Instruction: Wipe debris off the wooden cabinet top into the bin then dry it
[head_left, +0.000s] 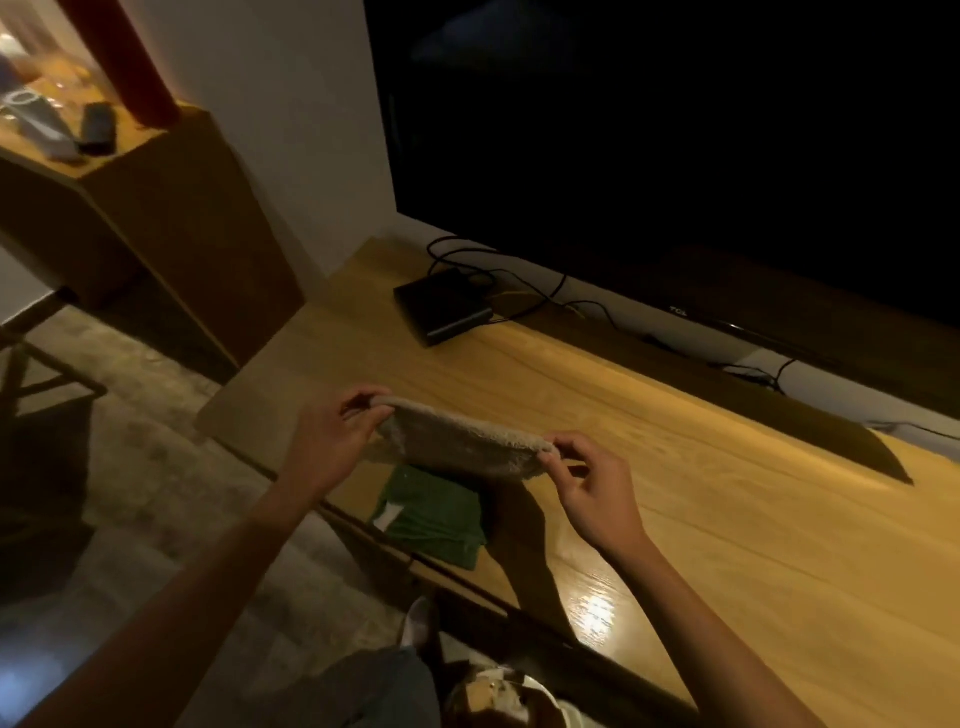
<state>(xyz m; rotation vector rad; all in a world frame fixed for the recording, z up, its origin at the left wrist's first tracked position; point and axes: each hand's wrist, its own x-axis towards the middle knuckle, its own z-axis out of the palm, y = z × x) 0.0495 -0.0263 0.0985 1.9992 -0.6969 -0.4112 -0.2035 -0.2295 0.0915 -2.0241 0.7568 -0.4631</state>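
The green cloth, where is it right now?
In the head view the green cloth lies folded on the wooden cabinet top near its front edge, just below the beige towel that both hands hold stretched above it.

Dim room, white wall (291, 130), dark television (675, 130).

Green cloth (434, 514) partly hidden behind beige towel (462, 441). Bin (511, 699) at six o'clock cut by bottom edge, contents blurred. Television (675, 145) cropped at one o'clock.
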